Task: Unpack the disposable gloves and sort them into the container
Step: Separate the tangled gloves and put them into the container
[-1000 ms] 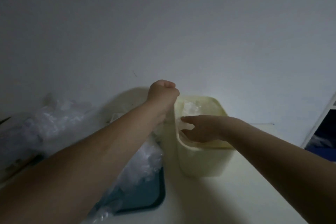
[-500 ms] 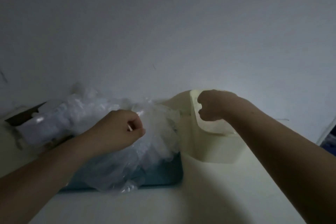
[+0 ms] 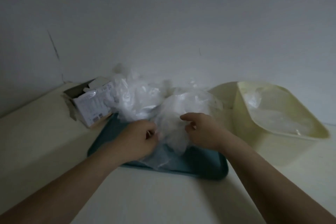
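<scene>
On the table (image 3: 45, 142), the cream container (image 3: 291, 149) stands by the right edge with gloves (image 3: 272, 114) inside; beside it a teal tray (image 3: 205, 167) carries the loose heap (image 3: 141, 100), an opened box (image 3: 92, 109) at its left. The left hand (image 3: 140, 140) pinches the heap's near side; the right hand (image 3: 203, 131) touches it, forefinger out, grip unclear. Separating one glove seems underway: next, peel it free and carry it rightward.

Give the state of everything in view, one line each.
Pale yellow plastic container: upright, open, some clear gloves inside.
Heap of clear plastic disposable gloves: loose, piled on tray.
Dark teal flat tray: lying flat, under heap.
White cardboard box: open, tilted.
Left hand: curled, pinching heap.
Right hand: fingers half curled on heap, grip unclear.
</scene>
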Demonstrator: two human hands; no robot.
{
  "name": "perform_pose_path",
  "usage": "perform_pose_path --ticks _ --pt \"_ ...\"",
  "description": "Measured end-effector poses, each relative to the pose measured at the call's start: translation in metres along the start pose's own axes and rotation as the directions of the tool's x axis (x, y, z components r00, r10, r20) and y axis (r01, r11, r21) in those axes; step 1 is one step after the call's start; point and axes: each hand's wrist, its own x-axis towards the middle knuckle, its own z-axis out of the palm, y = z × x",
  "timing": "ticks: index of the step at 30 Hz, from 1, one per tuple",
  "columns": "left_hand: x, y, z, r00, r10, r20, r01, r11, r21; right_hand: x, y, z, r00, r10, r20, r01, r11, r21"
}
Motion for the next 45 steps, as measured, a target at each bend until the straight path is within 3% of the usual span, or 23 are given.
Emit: perform_pose_path --ticks 2,3,4,5,7,8,11,13,17,21,22,23,24,25,27,29,31,32,35,39,43,45 --pt "0.003 0.011 -0.021 0.995 -0.095 -0.030 0.085 0.967 -0.241 0.007 0.001 0.000 0.976 -0.050 -0.213 0.065 0.996 0.066" --pt "0.005 0.019 -0.031 0.990 -0.135 -0.033 0.107 0.895 -0.434 0.008 0.000 -0.002 0.936 -0.073 -0.346 0.124 0.984 0.127" --pt "0.008 0.028 -0.041 0.987 -0.161 -0.021 0.110 0.753 -0.649 0.009 -0.002 -0.006 0.894 -0.072 -0.443 0.185 0.958 0.217" --pt "0.013 0.036 -0.050 0.987 -0.160 0.011 0.098 0.547 -0.831 0.007 -0.006 -0.010 0.879 -0.025 -0.476 0.215 0.912 0.350" --pt "0.023 0.046 -0.064 0.993 -0.089 0.070 0.081 0.118 -0.990 0.004 -0.014 -0.020 0.937 0.088 -0.339 0.166 0.741 0.651" --pt "0.028 0.047 -0.065 0.995 -0.059 0.081 0.081 -0.016 -0.997 0.005 -0.016 -0.024 0.967 0.104 -0.233 0.108 0.660 0.744" --pt "0.047 0.046 -0.051 0.994 -0.049 0.101 0.082 -0.296 -0.952 0.011 -0.016 -0.026 0.999 0.054 -0.002 -0.026 0.512 0.858" --pt "0.052 0.045 -0.040 0.987 -0.143 0.078 0.024 -0.348 -0.937 0.014 -0.019 -0.022 0.997 0.001 0.076 -0.069 0.426 0.902" --pt "0.058 0.032 -0.031 0.992 -0.049 0.114 0.094 -0.303 -0.948 0.016 -0.020 -0.015 0.988 -0.063 0.137 -0.111 0.317 0.942" --pt "0.066 -0.009 -0.028 0.938 -0.226 0.262 0.231 -0.156 -0.960 0.025 -0.016 -0.018 0.994 -0.035 0.103 -0.090 0.272 0.958" --pt "0.064 -0.012 -0.028 0.943 -0.205 0.260 0.241 -0.113 -0.964 0.025 -0.014 -0.022 0.997 -0.022 0.077 -0.067 0.289 0.955" --pt "0.059 -0.011 -0.028 0.971 -0.123 0.204 0.206 0.005 -0.979 0.026 -0.010 -0.025 0.999 -0.019 0.046 -0.037 0.341 0.939" --pt "0.056 -0.007 -0.035 0.969 -0.043 0.242 0.238 -0.075 -0.968 0.026 -0.007 -0.030 1.000 -0.013 0.017 -0.010 0.409 0.913" --pt "0.055 -0.002 -0.042 0.965 -0.036 0.260 0.256 -0.094 -0.962 0.025 -0.002 -0.033 1.000 -0.020 -0.008 0.016 0.484 0.875" --pt "0.056 -0.002 -0.050 0.956 -0.090 0.281 0.288 0.083 -0.954 0.021 0.003 -0.039 0.999 -0.045 -0.027 0.050 0.635 0.771" --pt "0.057 -0.003 -0.051 0.955 -0.040 0.293 0.282 0.428 -0.859 0.018 0.000 -0.039 0.995 -0.100 -0.007 0.079 0.730 0.679" --pt "0.054 0.001 -0.044 0.949 0.054 0.312 0.192 0.684 -0.704 0.018 -0.005 -0.036 0.990 -0.138 0.026 0.088 0.756 0.649" --pt "0.052 0.005 -0.040 0.950 0.066 0.304 0.163 0.727 -0.667 0.016 -0.009 -0.035 0.988 -0.150 0.031 0.094 0.752 0.653" --pt "0.050 0.010 -0.037 0.970 0.047 0.238 0.128 0.735 -0.666 0.017 -0.008 -0.035 0.987 -0.156 0.029 0.101 0.757 0.645" --pt "0.053 -0.001 -0.052 0.985 -0.096 0.140 0.166 0.720 -0.673 0.018 0.006 -0.043 0.992 0.006 -0.123 0.077 0.747 0.661" --pt "0.054 -0.005 -0.059 0.986 -0.155 0.066 0.159 0.722 -0.673 0.022 0.011 -0.039 0.933 0.236 -0.273 0.083 0.597 0.798" --pt "0.052 -0.002 -0.063 0.987 -0.129 0.092 0.158 0.745 -0.649 0.021 0.008 -0.037 0.890 0.277 -0.362 0.087 0.676 0.731"
